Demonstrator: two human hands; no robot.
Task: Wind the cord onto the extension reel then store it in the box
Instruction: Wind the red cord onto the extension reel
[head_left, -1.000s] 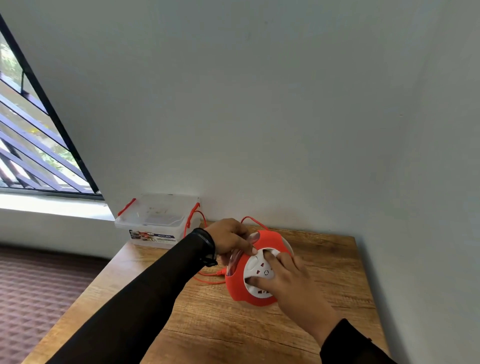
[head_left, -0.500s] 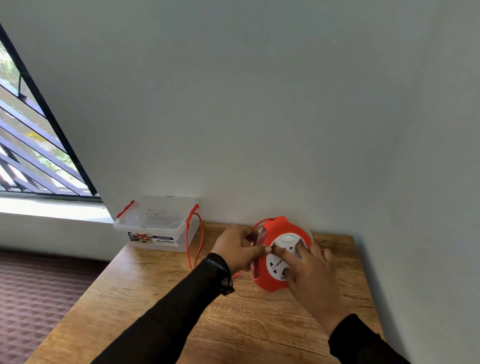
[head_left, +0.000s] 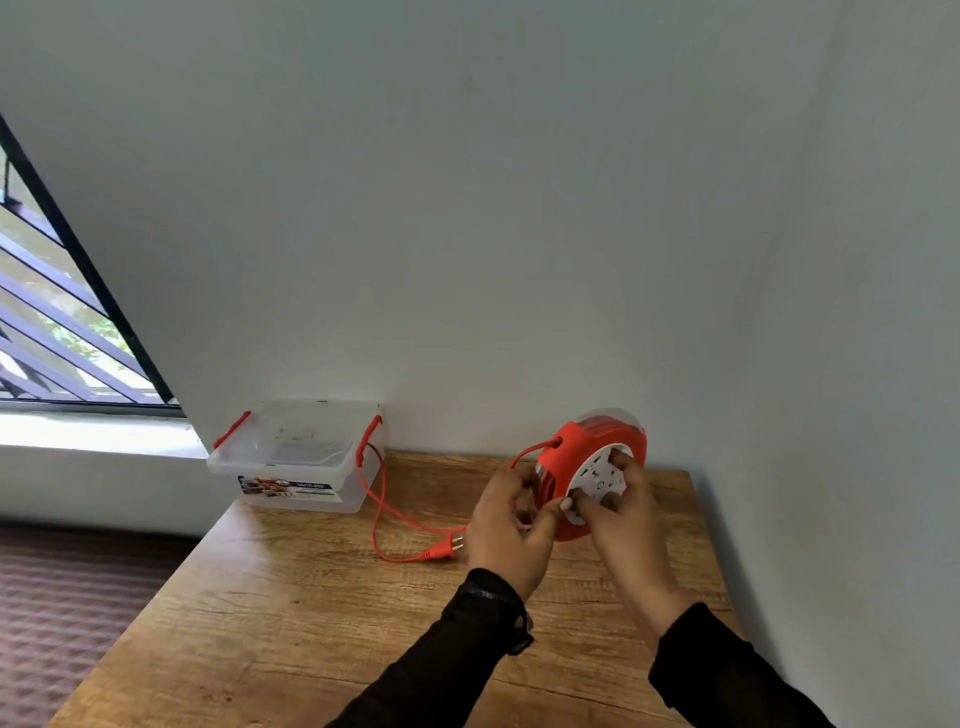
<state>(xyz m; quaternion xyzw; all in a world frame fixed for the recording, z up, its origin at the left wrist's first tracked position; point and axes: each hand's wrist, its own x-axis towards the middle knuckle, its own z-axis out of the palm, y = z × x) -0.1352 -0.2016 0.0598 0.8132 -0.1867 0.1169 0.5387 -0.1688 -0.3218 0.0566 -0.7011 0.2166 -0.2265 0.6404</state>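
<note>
An orange extension reel with a white socket face stands tilted on edge near the table's back right. My left hand grips its left rim, thumb on the front. My right hand has its fingers curled on the white socket disc. An orange cord leaves the reel's top, loops left past the box and ends in a plug lying on the table by my left hand. A clear plastic box with orange handles sits open at the back left corner.
The wooden table stands in a corner, with grey walls behind and to the right. A window with bars is at the far left, over a patterned floor.
The reel has moved back and right toward the wall and tipped more upright. The loose cord is shorter, and its plug now lies in view on the table.
</note>
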